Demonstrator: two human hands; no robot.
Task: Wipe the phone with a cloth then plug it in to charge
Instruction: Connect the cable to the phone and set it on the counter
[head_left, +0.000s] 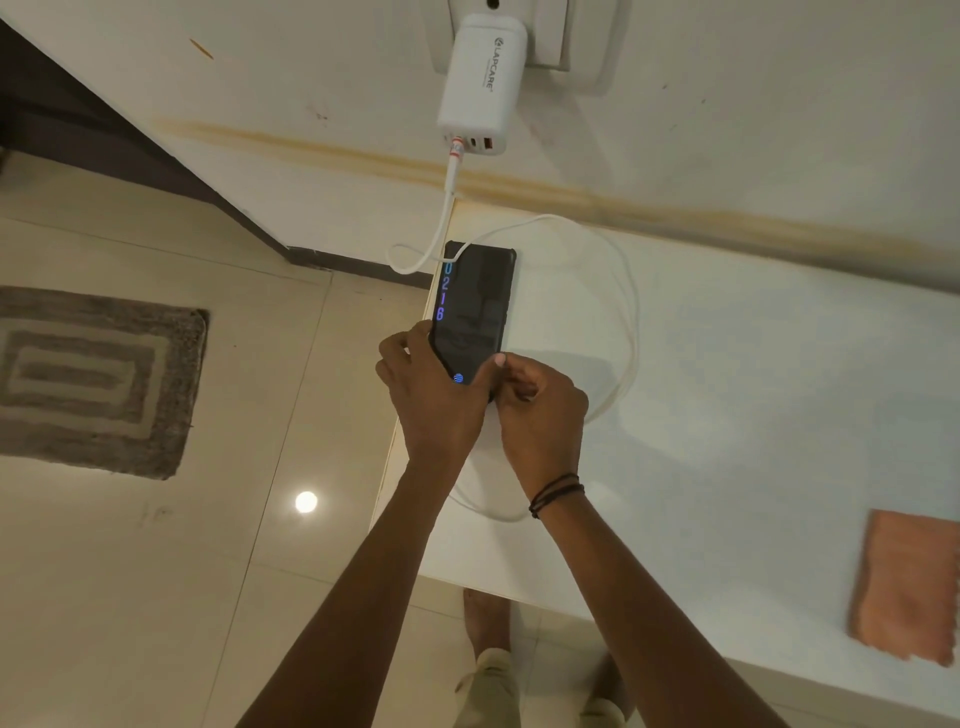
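We see a big white table pushed up to a white wall, with a tan tiled floor down on the left side. A gray mat lies on the floor. An orange cloth lies flat on the table, far off to the right and well away from our hands. A white charger is plugged into the wall, and its white cord loops across the table and runs back under our hands. The black phone lies at the left edge of the table, just under the charger, and blue numbers glow on its screen. Our left hand is wrapped around the near end of the phone, gripping it. Our right hand is pinched at that same end, thumb on the glass, but we cannot tell if it pinches the plug.
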